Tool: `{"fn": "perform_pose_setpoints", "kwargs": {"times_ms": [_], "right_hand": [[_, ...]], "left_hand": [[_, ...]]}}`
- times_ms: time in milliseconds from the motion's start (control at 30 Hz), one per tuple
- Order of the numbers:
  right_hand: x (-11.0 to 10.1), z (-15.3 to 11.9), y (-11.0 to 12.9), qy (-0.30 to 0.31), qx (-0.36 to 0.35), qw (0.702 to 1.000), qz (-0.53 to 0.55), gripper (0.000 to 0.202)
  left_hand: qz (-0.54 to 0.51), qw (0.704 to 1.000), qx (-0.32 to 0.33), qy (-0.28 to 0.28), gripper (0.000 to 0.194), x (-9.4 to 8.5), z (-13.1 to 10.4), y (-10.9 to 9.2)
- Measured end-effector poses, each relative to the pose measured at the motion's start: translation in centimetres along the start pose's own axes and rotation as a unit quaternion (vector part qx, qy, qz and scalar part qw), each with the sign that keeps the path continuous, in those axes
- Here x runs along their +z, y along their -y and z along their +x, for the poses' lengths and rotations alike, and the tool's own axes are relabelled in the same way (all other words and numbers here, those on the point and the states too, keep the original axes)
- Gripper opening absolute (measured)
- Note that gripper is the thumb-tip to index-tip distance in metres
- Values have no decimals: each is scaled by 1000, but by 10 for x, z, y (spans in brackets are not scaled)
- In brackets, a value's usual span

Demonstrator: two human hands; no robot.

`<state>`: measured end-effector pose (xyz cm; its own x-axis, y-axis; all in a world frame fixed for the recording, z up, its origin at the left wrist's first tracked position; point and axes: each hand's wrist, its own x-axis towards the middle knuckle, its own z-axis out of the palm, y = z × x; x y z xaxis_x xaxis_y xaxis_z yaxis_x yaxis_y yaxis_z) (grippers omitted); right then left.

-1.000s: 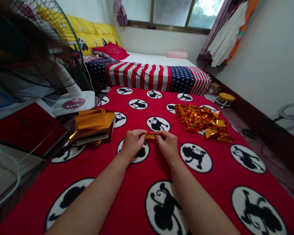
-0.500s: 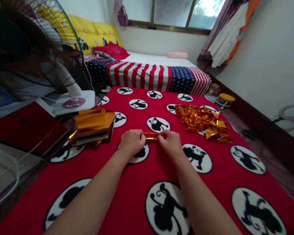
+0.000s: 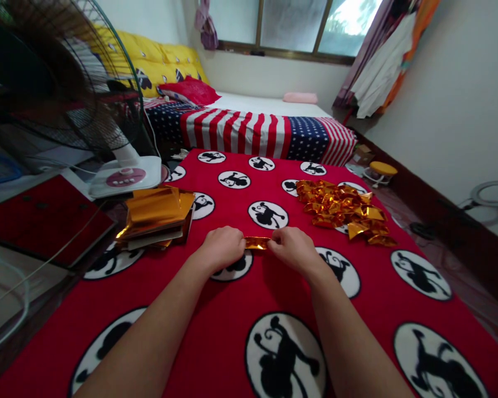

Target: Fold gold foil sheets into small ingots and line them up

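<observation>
A narrow folded strip of shiny gold foil paper (image 3: 257,243) stretches between my two hands, just above the red cloth (image 3: 216,326). My left hand (image 3: 226,245) is closed on its left end, and my right hand (image 3: 292,247) pinches the right end. The fingertips of both hands are partly hidden behind the knuckles. To the left lies a stack of flat gold foil sheets (image 3: 160,210). On the right is a heap of folded gold foil pieces (image 3: 336,202).
A standing fan (image 3: 126,174) is at the left beside a dark red panel (image 3: 45,218). Beyond the cloth is a bed with a flag-patterned cover (image 3: 249,130). A small yellow-topped stool (image 3: 383,168) and a ring-shaped object (image 3: 493,193) stand to the right.
Both hands have shifted slightly toward me with the foil strip, and the right hand's fingers are curled more. The view has tilted a little; the stack and heap stay put.
</observation>
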<state>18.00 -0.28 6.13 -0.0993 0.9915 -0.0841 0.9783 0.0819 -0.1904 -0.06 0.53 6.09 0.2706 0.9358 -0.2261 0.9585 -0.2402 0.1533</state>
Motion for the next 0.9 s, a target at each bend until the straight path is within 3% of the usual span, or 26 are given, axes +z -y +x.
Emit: {"fn": "perform_pose_setpoints", "kwargs": {"times_ms": [267, 533, 767, 900], "right_hand": [[-12, -7, 2, 23, -22, 999, 30, 31], [-18, -9, -6, 94, -50, 990, 88, 23], [-27, -15, -5, 132, -53, 988, 65, 23], [-30, -16, -5, 134, -40, 989, 55, 26]], "left_hand": [[-55, 998, 26, 17, 53, -11, -6, 5], [-94, 990, 73, 74, 41, -17, -10, 8], [-119, 978, 79, 152, 32, -20, -14, 6], [-115, 980, 76, 146, 32, -23, -15, 5]]}}
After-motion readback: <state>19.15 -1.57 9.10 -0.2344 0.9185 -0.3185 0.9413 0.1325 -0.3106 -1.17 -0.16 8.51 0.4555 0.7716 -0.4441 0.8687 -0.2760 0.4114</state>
